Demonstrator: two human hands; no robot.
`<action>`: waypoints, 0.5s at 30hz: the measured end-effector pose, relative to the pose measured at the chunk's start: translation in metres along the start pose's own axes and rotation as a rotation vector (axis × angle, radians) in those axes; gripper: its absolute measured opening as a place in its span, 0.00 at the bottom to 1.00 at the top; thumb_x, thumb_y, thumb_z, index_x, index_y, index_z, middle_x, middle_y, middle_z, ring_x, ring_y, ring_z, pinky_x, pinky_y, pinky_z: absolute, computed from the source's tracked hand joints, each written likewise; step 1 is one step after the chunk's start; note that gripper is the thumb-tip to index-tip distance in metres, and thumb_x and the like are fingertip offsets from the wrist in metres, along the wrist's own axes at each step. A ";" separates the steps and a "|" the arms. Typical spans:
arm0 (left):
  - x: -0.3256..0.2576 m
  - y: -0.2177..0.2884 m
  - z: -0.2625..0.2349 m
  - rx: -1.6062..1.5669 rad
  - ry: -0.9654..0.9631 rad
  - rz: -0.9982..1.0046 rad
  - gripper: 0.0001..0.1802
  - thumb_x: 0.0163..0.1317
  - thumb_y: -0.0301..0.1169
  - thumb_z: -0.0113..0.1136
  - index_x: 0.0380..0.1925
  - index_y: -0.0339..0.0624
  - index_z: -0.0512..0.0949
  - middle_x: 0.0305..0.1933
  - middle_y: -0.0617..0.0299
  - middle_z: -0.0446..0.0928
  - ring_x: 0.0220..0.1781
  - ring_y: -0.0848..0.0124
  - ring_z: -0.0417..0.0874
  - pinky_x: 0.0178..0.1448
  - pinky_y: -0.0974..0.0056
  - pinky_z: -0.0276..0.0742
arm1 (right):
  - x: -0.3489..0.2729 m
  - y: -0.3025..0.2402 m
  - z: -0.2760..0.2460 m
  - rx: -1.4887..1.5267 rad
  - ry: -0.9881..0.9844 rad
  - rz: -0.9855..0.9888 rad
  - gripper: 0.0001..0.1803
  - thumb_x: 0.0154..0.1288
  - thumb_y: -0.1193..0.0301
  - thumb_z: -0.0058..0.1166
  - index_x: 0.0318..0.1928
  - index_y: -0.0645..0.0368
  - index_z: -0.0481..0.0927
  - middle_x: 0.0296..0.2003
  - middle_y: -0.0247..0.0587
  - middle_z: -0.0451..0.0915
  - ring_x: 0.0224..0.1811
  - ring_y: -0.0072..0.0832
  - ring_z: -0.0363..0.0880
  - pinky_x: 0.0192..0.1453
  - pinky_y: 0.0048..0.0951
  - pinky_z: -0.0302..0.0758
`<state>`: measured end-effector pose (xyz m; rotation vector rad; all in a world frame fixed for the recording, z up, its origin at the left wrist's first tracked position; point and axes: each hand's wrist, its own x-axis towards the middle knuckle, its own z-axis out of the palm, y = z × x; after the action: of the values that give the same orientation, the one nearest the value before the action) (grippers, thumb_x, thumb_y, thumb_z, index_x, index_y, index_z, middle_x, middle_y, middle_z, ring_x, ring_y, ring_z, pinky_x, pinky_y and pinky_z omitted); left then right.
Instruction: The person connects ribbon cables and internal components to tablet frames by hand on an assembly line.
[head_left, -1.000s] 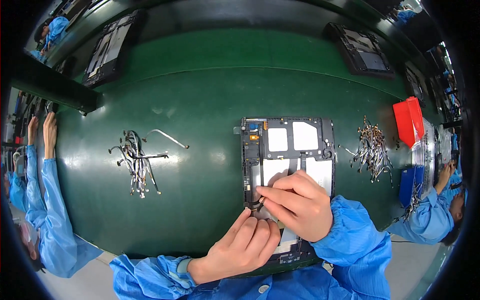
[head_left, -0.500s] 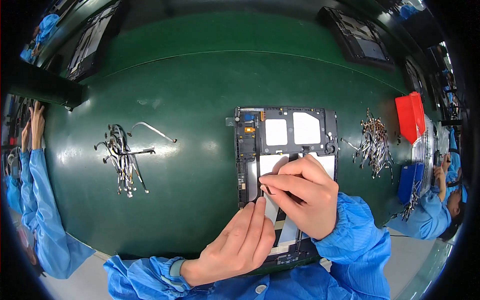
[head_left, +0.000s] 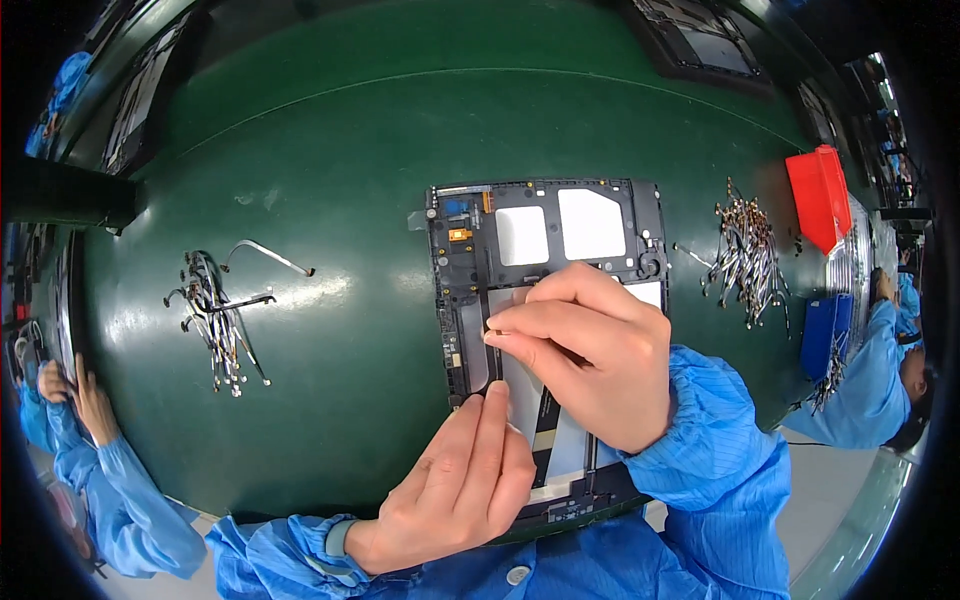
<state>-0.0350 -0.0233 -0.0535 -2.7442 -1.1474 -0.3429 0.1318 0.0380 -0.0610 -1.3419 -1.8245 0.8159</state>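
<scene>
A black tablet-like housing (head_left: 645,215) with white panels lies in front of me. A narrow black flat cable (head_left: 497,362) runs lengthwise along its left part. My right hand (head_left: 590,360) is closed in a pinch over the middle of this cable, thumb against forefinger. Just below, my left hand (head_left: 465,470) has its fingers close together, with the tips of the first two pressed at the cable's lower end; its thumb is hidden. Both hands cover much of the lower housing.
Loose silver-and-black flat cables (head_left: 222,325) lie in a pile at left, and another cable pile (head_left: 745,250) at right. Beyond that stand a red bin (head_left: 820,200) and a blue bin (head_left: 825,335). A co-worker's hands (head_left: 95,405) show at far left; another housing (head_left: 700,40) lies far right.
The whole view has shifted, so the housing and piles appear further left and higher. My right pinch remains at the cable, its dark loose end no longer showing. The co-worker's hands at left have come nearer.
</scene>
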 end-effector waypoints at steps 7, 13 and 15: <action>0.000 0.001 0.001 -0.024 0.016 -0.014 0.03 0.60 0.29 0.56 0.31 0.43 0.75 0.43 0.56 0.84 0.44 0.69 0.83 0.46 0.74 0.80 | 0.000 0.001 0.001 0.011 0.011 -0.010 0.09 0.49 0.82 0.67 0.33 0.62 0.86 0.30 0.39 0.80 0.31 0.27 0.81 0.32 0.23 0.78; 0.001 0.000 -0.001 -0.036 0.014 -0.016 0.03 0.60 0.28 0.57 0.30 0.43 0.73 0.42 0.56 0.84 0.43 0.68 0.83 0.46 0.74 0.80 | 0.000 0.000 0.001 -0.002 0.006 -0.026 0.08 0.49 0.82 0.67 0.33 0.62 0.85 0.30 0.39 0.80 0.30 0.27 0.81 0.31 0.23 0.78; 0.001 0.001 -0.001 -0.037 0.012 -0.017 0.03 0.59 0.28 0.57 0.30 0.43 0.73 0.42 0.56 0.84 0.43 0.68 0.83 0.46 0.74 0.80 | -0.001 -0.001 0.002 -0.029 0.017 -0.049 0.08 0.49 0.82 0.67 0.33 0.63 0.85 0.30 0.40 0.80 0.29 0.27 0.81 0.30 0.23 0.78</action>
<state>-0.0339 -0.0232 -0.0525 -2.7616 -1.1735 -0.3858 0.1298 0.0369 -0.0615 -1.3126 -1.8552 0.7528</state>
